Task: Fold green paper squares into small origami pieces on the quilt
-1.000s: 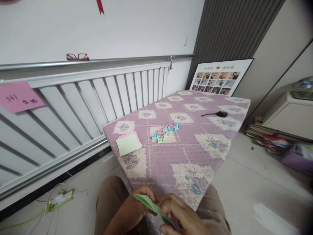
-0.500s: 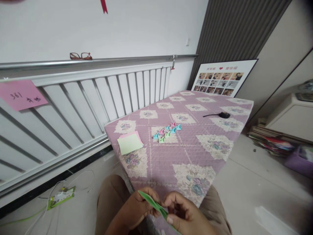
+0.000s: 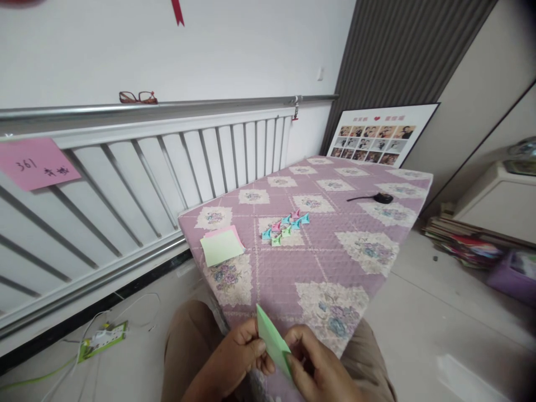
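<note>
A folded sheet of light green paper (image 3: 273, 341) is held between my two hands, over the near end of the table. My left hand (image 3: 239, 353) pinches its left edge with thumb and fingers. My right hand (image 3: 315, 363) grips the lower right part, its fingertips partly behind the paper. Farther up the table stand several small folded paper pieces (image 3: 286, 230) in blue, pink and green, set close together in rows. To their left lies a stack of square paper sheets (image 3: 221, 247), pale green on top with pink beneath.
The table wears a purple floral cloth (image 3: 288, 279). A black round object with a strap (image 3: 382, 198) lies toward its far right. A white radiator (image 3: 167, 184) runs along the left, with glasses (image 3: 138, 97) on the pipe above. A power strip (image 3: 104, 339) sits on the floor.
The green paper has turned from nearly edge-on to show its flat face, and its upper tip has moved up and right. My left thumb now lies on its face.
</note>
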`<state>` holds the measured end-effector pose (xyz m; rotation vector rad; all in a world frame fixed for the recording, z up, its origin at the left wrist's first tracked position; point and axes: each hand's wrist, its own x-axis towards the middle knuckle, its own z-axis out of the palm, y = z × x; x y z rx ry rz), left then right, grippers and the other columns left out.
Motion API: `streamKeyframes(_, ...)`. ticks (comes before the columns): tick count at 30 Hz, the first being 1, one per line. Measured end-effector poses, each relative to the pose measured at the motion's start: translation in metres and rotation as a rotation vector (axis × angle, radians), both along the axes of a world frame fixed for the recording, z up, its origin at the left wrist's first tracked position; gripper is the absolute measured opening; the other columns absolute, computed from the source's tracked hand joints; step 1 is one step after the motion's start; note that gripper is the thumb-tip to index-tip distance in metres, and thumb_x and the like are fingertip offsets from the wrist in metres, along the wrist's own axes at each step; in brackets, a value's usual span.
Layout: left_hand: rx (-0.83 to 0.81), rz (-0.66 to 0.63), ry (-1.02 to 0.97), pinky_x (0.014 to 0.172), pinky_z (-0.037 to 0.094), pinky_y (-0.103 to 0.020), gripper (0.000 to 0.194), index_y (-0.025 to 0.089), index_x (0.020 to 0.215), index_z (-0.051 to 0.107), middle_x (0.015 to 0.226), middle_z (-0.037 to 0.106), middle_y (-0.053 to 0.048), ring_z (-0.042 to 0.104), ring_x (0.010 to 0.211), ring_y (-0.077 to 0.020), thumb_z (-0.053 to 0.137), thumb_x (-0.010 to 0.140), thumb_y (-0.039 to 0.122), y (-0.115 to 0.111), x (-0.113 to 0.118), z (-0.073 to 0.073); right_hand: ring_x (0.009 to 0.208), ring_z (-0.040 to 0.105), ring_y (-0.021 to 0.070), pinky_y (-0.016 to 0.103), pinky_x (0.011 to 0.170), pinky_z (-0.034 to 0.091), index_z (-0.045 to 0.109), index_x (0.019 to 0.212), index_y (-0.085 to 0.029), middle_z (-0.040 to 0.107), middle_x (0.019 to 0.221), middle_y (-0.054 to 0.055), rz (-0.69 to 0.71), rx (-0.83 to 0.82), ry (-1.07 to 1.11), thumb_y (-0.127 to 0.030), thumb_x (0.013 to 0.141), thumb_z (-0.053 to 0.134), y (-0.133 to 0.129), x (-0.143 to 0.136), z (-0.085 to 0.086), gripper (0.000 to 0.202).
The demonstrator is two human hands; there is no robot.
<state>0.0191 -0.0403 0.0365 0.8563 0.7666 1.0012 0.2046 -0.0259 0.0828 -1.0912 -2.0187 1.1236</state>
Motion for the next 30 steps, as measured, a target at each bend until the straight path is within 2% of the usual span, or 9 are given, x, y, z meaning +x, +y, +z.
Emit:
streamKeyframes(4,0.048,0.013,0.13,0.055,0.038,-0.021,0.02,0.013,0.087,0.057,0.066,0.058,0.001,0.052,0.054,-0.0092,0.06,0.08,0.032,0.002,0.0,0.003,0.068,0.056,0.0123,0.022,0.064,0.043,0.048,0.082,-0.023,0.062,0.076,-0.001,0.091,0.037,-0.01,-0.016,0.081,0.044,0.001,-0.001,0.0,0.008)
streamKeyframes(7,0.059,0.052,0.177,0.054,0.037,-0.021,0.016,0.014,0.083,0.056,0.066,0.057,0.002,0.049,0.053,-0.0085,0.059,0.079,0.029,0.003,0.001,0.008,0.067,0.056,0.0121,0.02,0.063,0.043,0.051,0.08,-0.022,0.062,0.074,-0.002,0.077,0.018,-0.026,-0.018,0.082,0.045,0.003,-0.001,0.001,0.007)
streamKeyframes(9,0.065,0.052,0.198,0.056,0.037,-0.021,0.015,0.014,0.088,0.056,0.067,0.057,0.002,0.05,0.056,-0.0095,0.057,0.077,0.025,0.004,0.002,0.013,0.067,0.056,0.012,0.02,0.063,0.042,0.055,0.08,-0.021,0.062,0.074,-0.002,0.091,-0.002,-0.041,-0.019,0.083,0.045,0.005,0.0,0.001,0.01)
streamKeyframes(14,0.199,-0.013,0.294,0.07,0.04,-0.026,0.036,0.016,0.109,0.053,0.079,0.06,0.0,0.055,0.076,-0.015,0.048,0.074,0.01,0.003,0.005,0.03,0.06,0.05,0.0106,0.019,0.057,0.039,0.055,0.072,-0.02,0.056,0.066,-0.003,0.083,0.006,-0.069,-0.018,0.08,0.046,0.007,0.003,0.001,0.012)
streamKeyframes(18,0.351,0.004,0.612,0.076,0.038,-0.027,0.05,0.019,0.116,0.055,0.088,0.06,-0.001,0.052,0.083,-0.0163,0.049,0.069,0.004,0.003,0.004,0.041,0.059,0.049,0.0094,0.018,0.057,0.038,0.055,0.07,-0.02,0.055,0.064,-0.004,0.127,-0.007,-0.073,-0.014,0.076,0.046,0.009,0.006,0.005,0.012)
streamKeyframes(21,0.419,0.008,0.757,0.078,0.039,-0.029,0.073,0.02,0.136,0.036,0.093,0.059,-0.001,0.052,0.083,-0.0167,0.053,0.067,0.004,0.005,0.002,0.042,0.061,0.051,0.0095,0.018,0.058,0.039,0.056,0.07,-0.019,0.057,0.065,-0.004,0.128,-0.005,-0.084,-0.013,0.074,0.045,0.01,0.007,0.008,0.013)
streamKeyframes(23,0.483,-0.024,0.815,0.081,0.04,-0.031,0.081,0.021,0.143,0.023,0.098,0.058,-0.004,0.052,0.086,-0.0179,0.055,0.07,0.006,0.006,0.001,0.044,0.061,0.052,0.0097,0.018,0.058,0.039,0.057,0.071,-0.02,0.059,0.065,-0.004,0.124,-0.006,-0.094,-0.013,0.075,0.045,0.01,0.008,0.009,0.014)
streamKeyframes(26,0.634,-0.086,0.96,0.09,0.039,-0.036,0.078,0.024,0.143,0.023,0.117,0.053,-0.009,0.05,0.101,-0.0229,0.056,0.075,0.009,0.007,0.0,0.049,0.061,0.054,0.0099,0.019,0.058,0.04,0.059,0.073,-0.02,0.061,0.066,-0.003,0.145,-0.017,-0.109,-0.014,0.076,0.044,0.009,0.009,0.011,0.016)
streamKeyframes(30,0.874,-0.08,1.176,0.095,0.036,-0.044,0.065,0.027,0.136,0.038,0.141,0.033,-0.013,0.043,0.116,-0.0305,0.061,0.077,0.015,0.009,0.0,0.058,0.061,0.056,0.0102,0.019,0.06,0.041,0.061,0.072,-0.019,0.063,0.067,-0.003,0.173,-0.019,-0.122,-0.01,0.072,0.045,0.01,0.009,0.018,0.019)
